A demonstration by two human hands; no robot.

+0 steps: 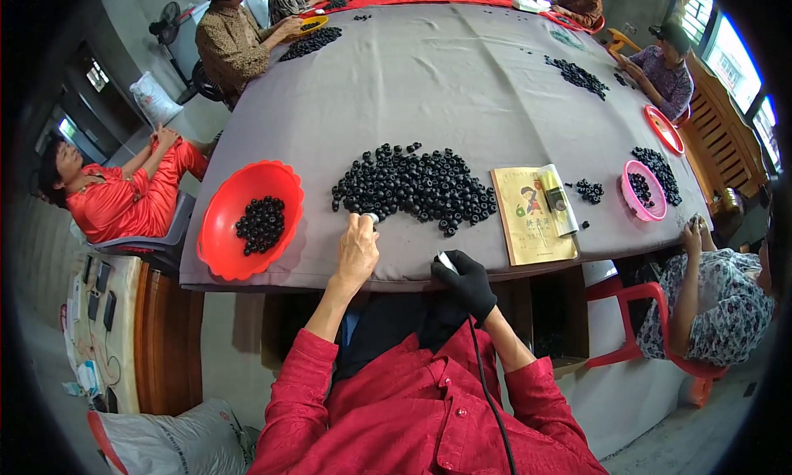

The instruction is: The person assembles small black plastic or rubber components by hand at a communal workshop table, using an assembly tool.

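My bare left hand (357, 248) is closed at the front edge of a pile of small black ring-shaped parts (417, 186). Something whitish shows at its fingertips, too small to make out. In a black glove, my right hand (466, 281) grips a white pen-like corded tool (447, 263) near the table's front edge. A thin tip points away from me, apart from the pile. The tool's black cord (488, 384) runs down over my red shirt. Left of the pile stands a red scalloped bowl (216, 227) holding more black parts.
Right of my pile lie a yellow booklet (520, 227) and a clear-wrapped packet (561, 203). Beyond is a pink basket (646, 214) beside more parts. The grey-covered table (462, 79) stretches far ahead. People sit around it; a red plastic chair (639, 310) stands at right.
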